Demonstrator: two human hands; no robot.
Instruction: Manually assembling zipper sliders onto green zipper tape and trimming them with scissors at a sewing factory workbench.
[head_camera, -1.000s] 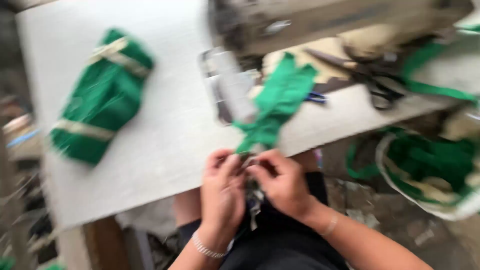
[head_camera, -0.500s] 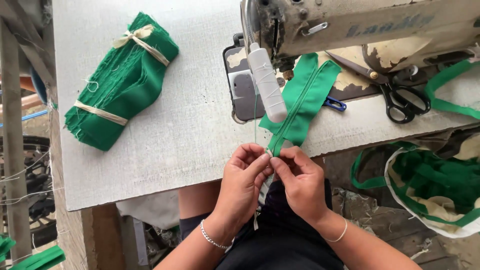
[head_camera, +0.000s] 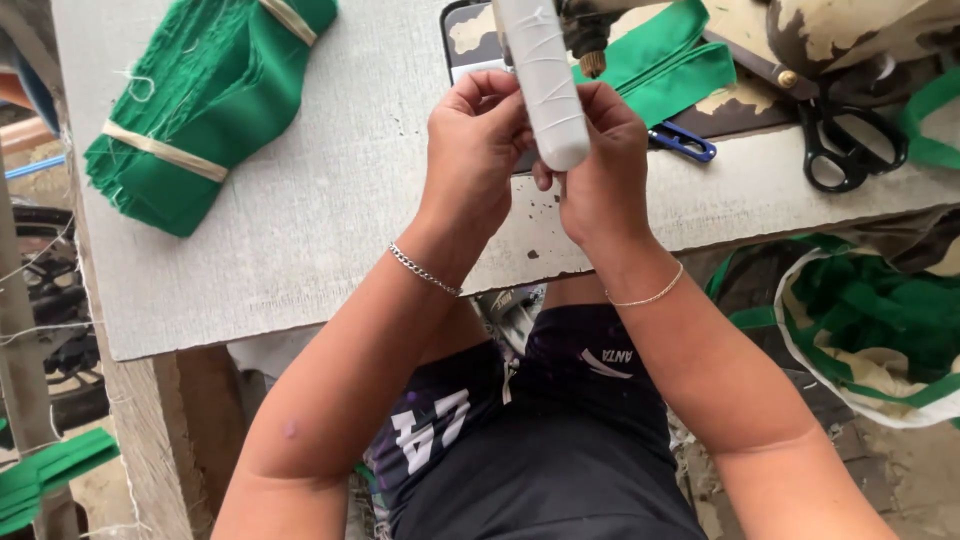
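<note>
A tied bundle of green fabric (head_camera: 205, 95) lay at the upper left on the pale table (head_camera: 330, 220). Black scissors (head_camera: 850, 140) and small blue snips (head_camera: 685, 142) sat upper right. A sack of green straps (head_camera: 880, 320) stood at right.

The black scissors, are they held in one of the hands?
No, the black scissors lie on the table, apart from both hands.

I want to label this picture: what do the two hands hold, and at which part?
It cannot be told: the left hand and right hand meet behind a white tube that hides their fingertips.
</note>
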